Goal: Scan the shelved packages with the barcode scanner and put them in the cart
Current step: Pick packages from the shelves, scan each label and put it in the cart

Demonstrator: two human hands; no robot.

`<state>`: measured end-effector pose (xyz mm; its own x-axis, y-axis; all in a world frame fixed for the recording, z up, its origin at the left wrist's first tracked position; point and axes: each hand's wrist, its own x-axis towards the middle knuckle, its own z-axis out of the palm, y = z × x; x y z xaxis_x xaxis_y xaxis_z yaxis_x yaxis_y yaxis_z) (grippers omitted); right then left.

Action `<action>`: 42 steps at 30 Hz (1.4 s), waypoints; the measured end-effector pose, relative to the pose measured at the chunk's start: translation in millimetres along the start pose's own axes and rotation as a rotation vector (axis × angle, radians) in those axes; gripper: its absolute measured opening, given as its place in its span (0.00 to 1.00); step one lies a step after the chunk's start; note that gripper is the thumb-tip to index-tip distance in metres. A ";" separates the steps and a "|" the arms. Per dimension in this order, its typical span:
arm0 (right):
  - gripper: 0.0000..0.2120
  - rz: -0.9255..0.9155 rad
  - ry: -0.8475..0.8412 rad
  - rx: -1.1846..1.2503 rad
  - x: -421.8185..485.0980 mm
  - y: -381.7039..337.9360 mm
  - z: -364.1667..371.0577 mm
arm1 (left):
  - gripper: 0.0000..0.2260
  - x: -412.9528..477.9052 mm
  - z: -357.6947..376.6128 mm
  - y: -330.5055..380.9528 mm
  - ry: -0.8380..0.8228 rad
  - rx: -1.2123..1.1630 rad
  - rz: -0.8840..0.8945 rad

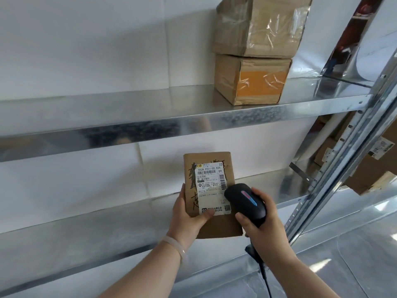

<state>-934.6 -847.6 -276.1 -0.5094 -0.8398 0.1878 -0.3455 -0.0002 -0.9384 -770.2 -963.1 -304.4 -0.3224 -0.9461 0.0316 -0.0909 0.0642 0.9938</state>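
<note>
Left hand [189,214] grips a flat package [211,194], fingers clamped on its edge; right hand [263,224], at its 3 o'clock, fingers wrapped around the scanner [245,201]; 2 boxes [251,80] stacked at 12 o'clock.

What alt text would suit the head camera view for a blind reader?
A person's left hand holds a flat cardboard package while the right hand aims a black barcode scanner at its label. Two taped boxes sit stacked on the metal shelf above.
</note>
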 end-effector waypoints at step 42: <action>0.29 -0.356 -0.557 0.118 -218.0 -207.0 322.1 | 0.42 -222.9 -387.9 -25.5 0.693 0.015 0.067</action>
<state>-498.1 -839.3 -216.2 0.1138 -0.9322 0.3435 -0.3128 -0.3617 -0.8782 -330.5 -877.0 -295.3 0.3478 -0.9240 0.1589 -0.1069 0.1293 0.9858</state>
